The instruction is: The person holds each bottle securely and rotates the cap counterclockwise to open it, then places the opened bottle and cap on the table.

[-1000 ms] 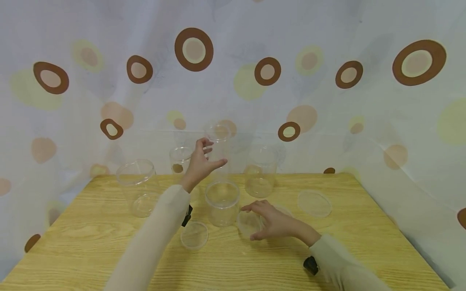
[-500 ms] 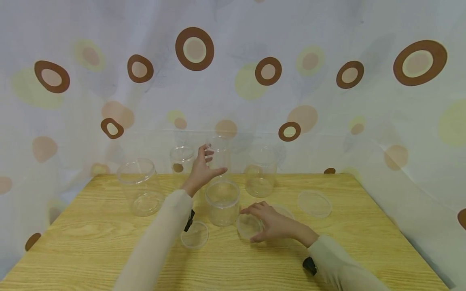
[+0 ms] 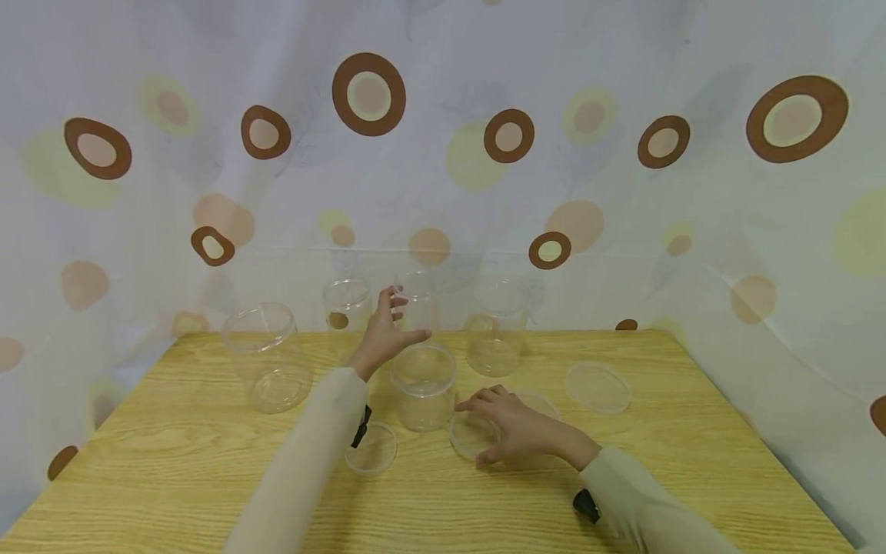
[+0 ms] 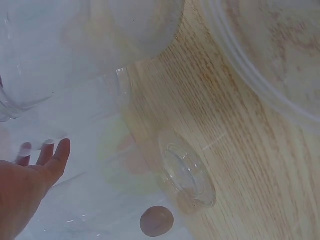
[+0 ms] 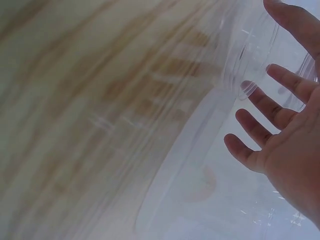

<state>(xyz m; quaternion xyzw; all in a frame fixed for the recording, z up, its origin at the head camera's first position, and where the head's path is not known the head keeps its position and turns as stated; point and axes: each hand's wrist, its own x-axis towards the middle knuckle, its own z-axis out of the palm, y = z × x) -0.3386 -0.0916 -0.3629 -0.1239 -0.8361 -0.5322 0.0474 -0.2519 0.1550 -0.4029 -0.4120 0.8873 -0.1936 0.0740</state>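
Toward the back of the table, my left hand (image 3: 388, 331) holds a tall clear jar (image 3: 418, 296), fingers behind it and thumb in front. In the left wrist view the same jar (image 4: 95, 40) fills the upper left, with fingertips at its wall. My right hand (image 3: 515, 423) grips a round clear lid (image 3: 469, 438) by its edge between thumb and fingers, low over the table. The right wrist view shows these fingers (image 5: 257, 129) spread, with a clear ridged rim (image 5: 245, 65) between thumb and fingertips. A short wide jar (image 3: 424, 396) stands upright between the two hands.
A large jar (image 3: 266, 362) stands tilted-looking at left, a narrow jar (image 3: 346, 308) behind it, another jar (image 3: 495, 331) at back right. Loose lids lie on the wooden table (image 3: 173, 462): one lid (image 3: 371, 448) in front, another lid (image 3: 598, 387) at right. A patterned curtain (image 3: 443, 185) hangs behind.
My left hand has come down with the tall jar, which sits lower behind the short jar. My right hand and its lid have shifted slightly toward me.
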